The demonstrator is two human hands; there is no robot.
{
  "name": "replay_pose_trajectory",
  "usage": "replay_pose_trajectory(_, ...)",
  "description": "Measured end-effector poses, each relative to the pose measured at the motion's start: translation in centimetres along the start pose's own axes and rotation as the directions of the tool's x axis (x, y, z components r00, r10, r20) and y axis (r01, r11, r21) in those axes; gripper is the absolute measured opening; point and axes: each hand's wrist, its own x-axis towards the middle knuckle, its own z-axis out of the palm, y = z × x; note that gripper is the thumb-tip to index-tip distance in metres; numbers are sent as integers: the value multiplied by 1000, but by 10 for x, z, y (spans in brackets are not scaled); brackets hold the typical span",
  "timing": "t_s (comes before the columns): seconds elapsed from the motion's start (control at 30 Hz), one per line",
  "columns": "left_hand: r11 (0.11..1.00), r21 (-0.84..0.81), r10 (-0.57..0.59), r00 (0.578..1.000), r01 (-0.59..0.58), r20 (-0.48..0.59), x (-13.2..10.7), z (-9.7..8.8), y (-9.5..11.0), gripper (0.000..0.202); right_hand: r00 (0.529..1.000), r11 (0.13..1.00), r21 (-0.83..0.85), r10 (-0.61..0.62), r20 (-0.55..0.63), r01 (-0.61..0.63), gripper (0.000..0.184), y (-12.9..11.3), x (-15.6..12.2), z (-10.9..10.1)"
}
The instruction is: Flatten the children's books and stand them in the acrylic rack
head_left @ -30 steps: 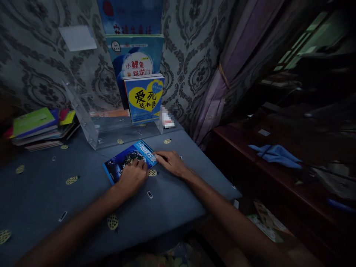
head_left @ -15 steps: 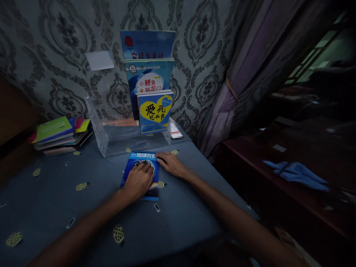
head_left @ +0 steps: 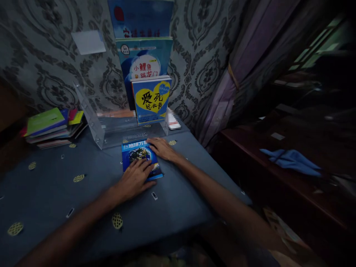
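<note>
A blue book (head_left: pixel 139 154) with a globe picture and Chinese title lies flat on the patterned tablecloth (head_left: pixel 94 202). My left hand (head_left: pixel 134 180) rests on its lower part, fingers spread over the cover and thumb toward the near edge. At the top right corner, my right hand (head_left: pixel 163 149) lies with fingers stretched out, touching the book. Behind it stands a clear acrylic rack (head_left: pixel 101 137). In the rack's right side are a book with a yellow heart (head_left: pixel 151 102), a taller teal book (head_left: pixel 144 55) and a dark blue book (head_left: pixel 141 18) at the back.
A stack of colourful books (head_left: pixel 52 128) sits at the table's back left. Patterned wallpaper with a white switch plate (head_left: pixel 88 42) rises behind. A purple curtain (head_left: pixel 219 100) hangs at the right, beside a dark red surface bearing a blue cloth (head_left: pixel 289 161).
The book has turned on the table, its near edge swinging right and away from me. My left hand has spread its fingers on the cover. The camera view has tilted downward.
</note>
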Motion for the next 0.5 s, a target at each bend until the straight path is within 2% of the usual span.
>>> replay_pose_trajectory(0.27, 991, 129, 20, 1000, -18, -15, -2, 3, 6, 41, 999, 999, 15, 32, -4, -32, 38, -5, -7, 3)
replay_pose_trajectory(0.5, 986, 162, 32, 999, -29, -13, -1, 6, 6, 38, 999, 996, 88, 6, 38, -10, 41, -17, -33, -4)
